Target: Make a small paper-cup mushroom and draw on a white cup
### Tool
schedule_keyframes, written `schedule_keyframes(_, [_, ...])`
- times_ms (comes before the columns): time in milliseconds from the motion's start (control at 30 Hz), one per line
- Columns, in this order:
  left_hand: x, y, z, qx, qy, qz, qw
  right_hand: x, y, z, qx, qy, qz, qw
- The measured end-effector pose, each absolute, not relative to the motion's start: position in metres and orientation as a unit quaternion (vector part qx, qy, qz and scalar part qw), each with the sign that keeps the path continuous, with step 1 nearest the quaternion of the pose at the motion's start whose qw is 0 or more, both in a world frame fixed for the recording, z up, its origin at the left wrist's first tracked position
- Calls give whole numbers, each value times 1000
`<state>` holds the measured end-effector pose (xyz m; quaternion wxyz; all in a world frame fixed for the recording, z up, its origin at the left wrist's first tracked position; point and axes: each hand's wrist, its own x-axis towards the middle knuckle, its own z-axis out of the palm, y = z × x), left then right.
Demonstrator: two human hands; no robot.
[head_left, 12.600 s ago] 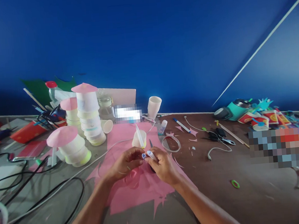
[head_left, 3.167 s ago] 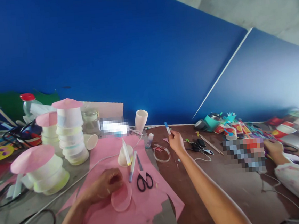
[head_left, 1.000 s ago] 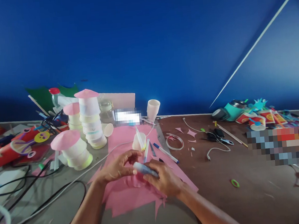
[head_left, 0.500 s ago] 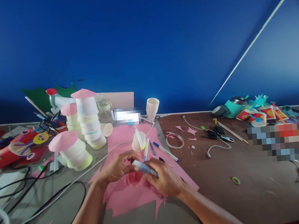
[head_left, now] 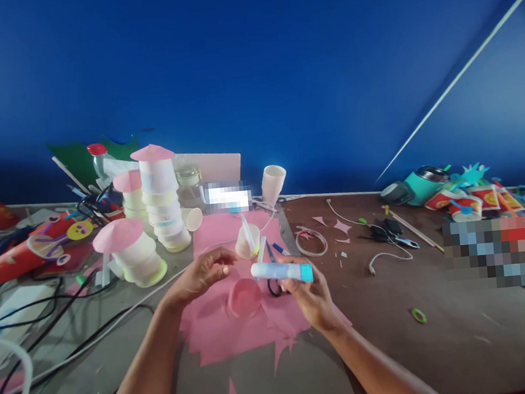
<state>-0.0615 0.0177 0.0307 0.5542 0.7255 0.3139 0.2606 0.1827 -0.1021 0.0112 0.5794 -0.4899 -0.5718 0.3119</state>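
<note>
My right hand (head_left: pixel 310 294) holds a translucent glue stick (head_left: pixel 273 271) with a blue end, lying nearly level above the pink paper. My left hand (head_left: pixel 204 277) hovers to the left of it, fingers curved and apart, holding nothing. Below and between the hands, a round pink piece (head_left: pixel 244 298) rests on the pink paper sheets (head_left: pixel 215 342). Behind them is a white paper cup (head_left: pixel 247 241) with a pale stick in it. Black-handled scissors (head_left: pixel 274 287) lie partly hidden under the glue stick and my right hand.
At left stand stacked white cups (head_left: pixel 160 200) with pink cone tops, beside red cups (head_left: pixel 23 254) and black cables. A lone white cup (head_left: pixel 273 184) is at the back. Right are a white cable (head_left: pixel 389 254), pink scraps and a teal bottle (head_left: pixel 422 184).
My hands have moved apart. The glue stick has come away from my left hand and turned, its blue end now to the right. The round pink piece and scissors are more exposed.
</note>
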Motion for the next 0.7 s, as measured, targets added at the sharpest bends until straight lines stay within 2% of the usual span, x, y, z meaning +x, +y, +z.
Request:
schedule_keyframes(167, [-52, 20, 23, 816, 358, 160, 425, 181, -108, 12, -464, -655, 273, 531])
schedule_keyframes(367, [-47, 18, 17, 842, 357, 120, 387, 169, -109, 2, -417, -755, 191, 469])
schedule_keyframes(700, [-40, 15, 17, 860, 349, 91, 362, 165, -107, -10, -401, -804, 169, 405])
